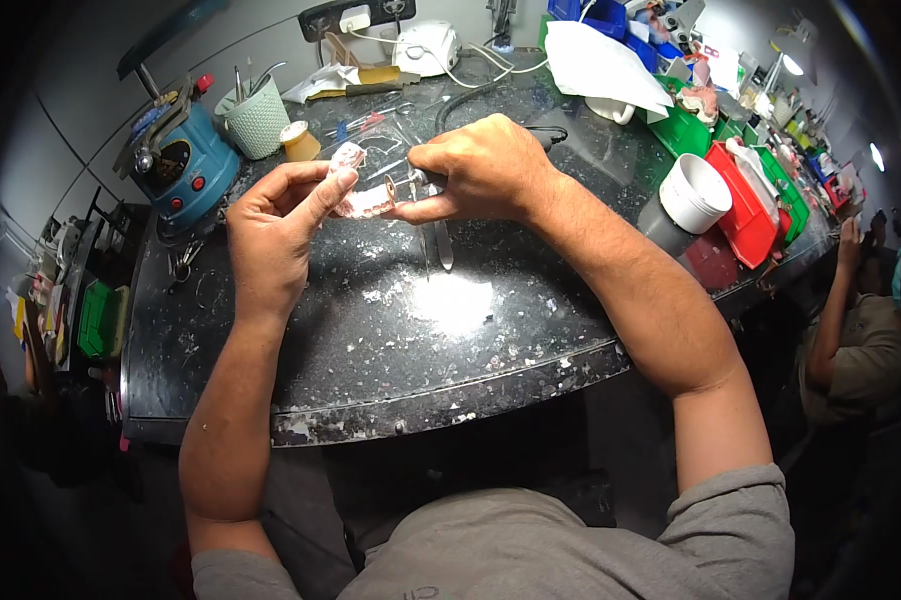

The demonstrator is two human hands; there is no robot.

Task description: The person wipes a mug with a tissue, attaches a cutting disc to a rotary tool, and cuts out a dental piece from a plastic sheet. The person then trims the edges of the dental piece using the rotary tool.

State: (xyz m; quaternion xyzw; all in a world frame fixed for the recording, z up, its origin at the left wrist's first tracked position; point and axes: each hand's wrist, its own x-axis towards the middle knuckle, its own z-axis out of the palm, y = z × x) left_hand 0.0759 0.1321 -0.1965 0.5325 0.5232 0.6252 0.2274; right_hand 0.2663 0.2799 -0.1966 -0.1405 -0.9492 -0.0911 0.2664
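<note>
My left hand [283,225] pinches a pink-and-white dental piece [369,203] between thumb and fingers, above the black worktop. It looks like a denture or a dental cast; the fingers cover part of it. Close against its right side, my right hand [491,170] is wrapped round a metal rotary handpiece [426,183], with a small round disc [391,188] at its tip. Whether the disc touches the piece I cannot tell. Beneath my right hand, a flat metal blade [444,248] lies on the worktop.
A blue machine [179,160], a pale green basket [257,122] of tools and a small yellowish jar [299,143] stand at left. On the right are a white cup [696,195] and a red bin [739,220]. A white device [428,50] sits behind. Another person [851,345] is at far right.
</note>
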